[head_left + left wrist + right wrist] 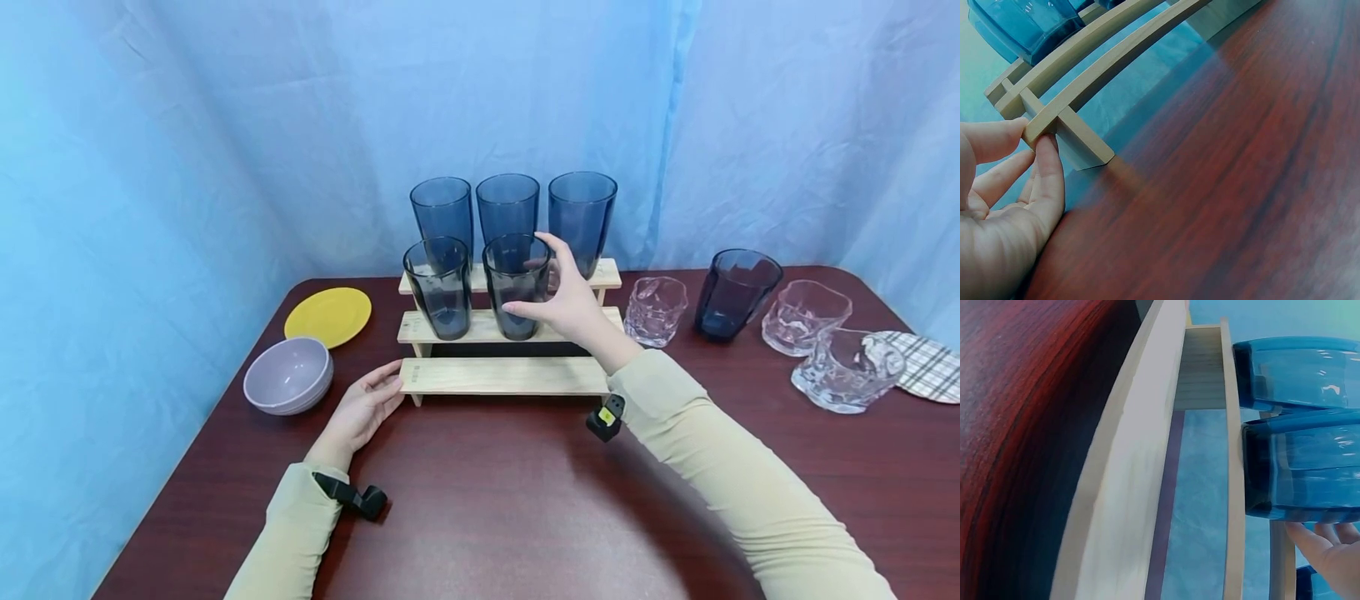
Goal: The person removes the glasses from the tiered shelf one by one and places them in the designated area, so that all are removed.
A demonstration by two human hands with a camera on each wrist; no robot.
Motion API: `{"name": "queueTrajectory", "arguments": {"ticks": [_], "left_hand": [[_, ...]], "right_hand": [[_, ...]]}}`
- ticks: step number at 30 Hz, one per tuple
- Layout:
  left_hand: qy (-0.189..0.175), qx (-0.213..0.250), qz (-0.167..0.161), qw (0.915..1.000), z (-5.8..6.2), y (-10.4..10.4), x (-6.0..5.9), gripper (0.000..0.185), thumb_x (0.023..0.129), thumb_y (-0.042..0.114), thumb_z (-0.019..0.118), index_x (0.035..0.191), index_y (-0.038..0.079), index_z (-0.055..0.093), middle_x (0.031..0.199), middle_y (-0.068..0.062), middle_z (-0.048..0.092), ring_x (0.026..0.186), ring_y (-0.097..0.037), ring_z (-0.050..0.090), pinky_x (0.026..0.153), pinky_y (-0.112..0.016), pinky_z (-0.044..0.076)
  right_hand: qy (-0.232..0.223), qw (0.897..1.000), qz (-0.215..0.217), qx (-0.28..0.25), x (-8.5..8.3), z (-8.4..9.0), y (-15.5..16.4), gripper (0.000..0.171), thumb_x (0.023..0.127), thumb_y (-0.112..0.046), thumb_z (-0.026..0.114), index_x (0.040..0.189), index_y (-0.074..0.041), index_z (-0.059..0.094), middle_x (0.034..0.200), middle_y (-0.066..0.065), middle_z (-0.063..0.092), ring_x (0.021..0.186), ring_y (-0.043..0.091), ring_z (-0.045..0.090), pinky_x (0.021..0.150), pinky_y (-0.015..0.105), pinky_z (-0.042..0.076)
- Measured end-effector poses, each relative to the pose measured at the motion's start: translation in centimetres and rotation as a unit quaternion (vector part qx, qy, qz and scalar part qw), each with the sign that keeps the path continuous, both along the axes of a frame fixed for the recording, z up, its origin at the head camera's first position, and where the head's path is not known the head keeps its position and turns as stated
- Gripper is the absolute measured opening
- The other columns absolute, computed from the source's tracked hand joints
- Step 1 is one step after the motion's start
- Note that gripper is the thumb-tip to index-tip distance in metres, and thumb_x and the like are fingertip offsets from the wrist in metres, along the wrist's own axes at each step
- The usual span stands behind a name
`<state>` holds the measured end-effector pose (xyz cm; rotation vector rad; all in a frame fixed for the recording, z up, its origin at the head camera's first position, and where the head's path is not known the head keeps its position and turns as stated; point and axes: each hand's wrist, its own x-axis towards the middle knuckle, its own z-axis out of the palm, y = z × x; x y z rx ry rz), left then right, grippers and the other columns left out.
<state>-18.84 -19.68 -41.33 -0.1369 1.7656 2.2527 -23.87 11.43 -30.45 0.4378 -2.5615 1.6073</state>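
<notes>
A three-step wooden rack (502, 375) stands at mid-table. Three tall blue glasses (507, 208) line its top step and two shorter ones stand on the middle step. My right hand (536, 279) curls around the right middle-step glass (506, 275), thumb in front and fingers behind; the right wrist view shows that glass (1304, 469) sitting on the step with my fingers (1329, 550) against it. My left hand (390, 379) pinches the left end of the bottom step, seen close in the left wrist view where two fingertips (1047, 150) clamp the rack's (1104, 62) corner.
A yellow plate (327, 317) and a lilac bowl (288, 375) lie left of the rack. To its right are a dark blue glass (735, 292), three clear glasses (806, 315) and a plaid plate (930, 367) at the table's edge. A blue curtain hangs behind.
</notes>
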Motion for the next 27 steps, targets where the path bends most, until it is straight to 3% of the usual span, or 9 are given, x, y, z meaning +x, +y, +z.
{"name": "queueTrajectory", "arguments": {"ticks": [9,16,27], "left_hand": [[0.001,-0.006,-0.001,1.0000,-0.2,0.0,0.1,0.053,0.098,-0.001,0.042,0.148,0.000,0.025,0.101,0.004,0.054,0.087,0.000,0.059,0.078,-0.014,0.048],[0.005,-0.006,0.002,1.0000,-0.2,0.0,-0.1,0.052,0.098,-0.001,0.042,0.148,0.000,0.025,0.101,0.005,0.055,0.086,0.000,0.059,0.078,-0.014,0.048],[0.008,-0.003,0.001,1.0000,-0.2,0.0,-0.1,0.053,0.098,-0.001,0.043,0.148,-0.001,0.025,0.099,0.004,0.055,0.086,-0.001,0.059,0.077,-0.015,0.048]], "right_hand": [[0.013,1.000,-0.005,0.003,0.3,-0.4,0.1,0.099,0.072,-0.031,0.083,0.148,-0.034,0.019,0.143,0.012,0.037,0.128,0.030,0.040,0.096,0.052,0.042],[0.017,1.000,-0.003,-0.010,0.9,-0.2,0.2,0.101,0.071,-0.028,0.084,0.148,-0.030,0.019,0.130,0.009,0.050,0.118,0.028,0.047,0.089,0.048,0.046],[0.021,1.000,-0.006,-0.011,1.7,-0.5,0.5,0.100,0.070,-0.025,0.085,0.147,-0.027,0.020,0.133,0.013,0.045,0.121,0.030,0.048,0.086,0.046,0.047]]}}
